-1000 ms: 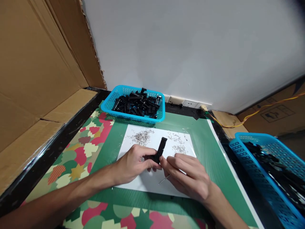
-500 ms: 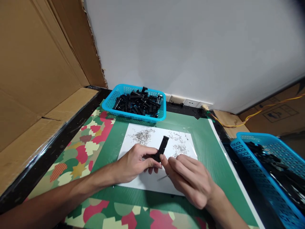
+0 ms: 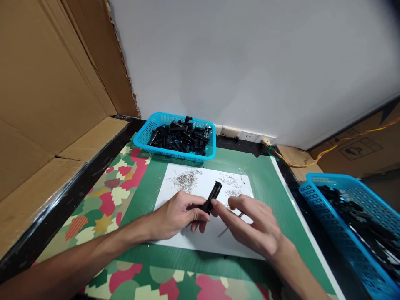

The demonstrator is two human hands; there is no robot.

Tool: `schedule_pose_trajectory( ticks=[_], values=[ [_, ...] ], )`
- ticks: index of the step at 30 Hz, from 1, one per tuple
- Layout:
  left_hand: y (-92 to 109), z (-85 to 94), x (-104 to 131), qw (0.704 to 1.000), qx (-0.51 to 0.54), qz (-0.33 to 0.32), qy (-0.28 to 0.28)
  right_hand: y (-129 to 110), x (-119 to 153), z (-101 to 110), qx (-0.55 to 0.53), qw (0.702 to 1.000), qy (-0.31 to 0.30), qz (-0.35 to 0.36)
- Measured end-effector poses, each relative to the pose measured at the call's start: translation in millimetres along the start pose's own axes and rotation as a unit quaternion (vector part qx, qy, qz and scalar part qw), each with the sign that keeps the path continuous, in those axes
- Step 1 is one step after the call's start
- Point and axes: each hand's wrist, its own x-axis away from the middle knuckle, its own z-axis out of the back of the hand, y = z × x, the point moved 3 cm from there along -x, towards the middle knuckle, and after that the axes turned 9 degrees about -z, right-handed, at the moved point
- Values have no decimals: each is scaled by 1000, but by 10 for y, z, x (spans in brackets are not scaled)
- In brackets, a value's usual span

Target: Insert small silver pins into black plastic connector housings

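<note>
My left hand (image 3: 179, 214) grips a narrow black plastic part (image 3: 214, 193) between thumb and fingers, its far end pointing up and away over the white sheet (image 3: 184, 241). A long groove shows along the part's upper face. My right hand (image 3: 254, 223) is at its right side, with the index fingertip against the part near the left thumb. Tucked in that same hand is a thin metal rod-like tool (image 3: 225, 230), its pointed end slanting down to the left; its exact kind is unclear. Small metal pieces (image 3: 186, 180) lie heaped on the sheet beyond my left hand.
A blue basket (image 3: 175, 154) full of black plastic parts stands at the back of the green mat (image 3: 265, 175). Another blue basket (image 3: 331, 178) with longer black parts is on the right. Cardboard (image 3: 46, 75) walls the left side. Sockets (image 3: 248, 136) and yellow wires (image 3: 331, 148) run behind.
The black part has turned in my left hand, so its grooved face now shows. My right hand has opened out somewhat and shifted right, revealing more of the thin metal tool.
</note>
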Motion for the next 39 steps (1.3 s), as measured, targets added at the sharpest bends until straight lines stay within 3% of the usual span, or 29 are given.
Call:
schedule_pose_trajectory(
  ticks=[5, 8, 14, 17, 23, 29, 33, 36, 39],
  values=[
    [41, 23, -17, 996, -72, -40, -39, -17, -70, 19, -22, 1000, -9, 17],
    [71, 65, -14, 974, -194, -120, -1, -22, -94, 5, -23, 999, -17, 26],
    [89, 94, 50, 878, -380, -264, 124, 29, -53, -98, -10, 999, -30, -6],
    [77, 64, 85, 824, -431, -334, 152, 62, -9, -154, -6, 998, -53, -16],
    [-11, 63, 89, 812, -478, -291, 168, 219, -7, -112, -130, 960, -185, -162],
    [-68, 49, 76, 806, -498, -278, 157, 278, -49, -91, -136, 950, -182, -214],
    [-99, 17, 72, 793, -514, -296, 140, 281, -39, -162, -126, 953, -142, -238],
    [-118, 6, 69, 784, -528, -302, 122, 269, -27, -208, -192, 926, -95, -311],
    [-135, 8, 66, 783, -534, -299, 116, 217, -23, -279, -261, 878, -80, -394]
  ],
)
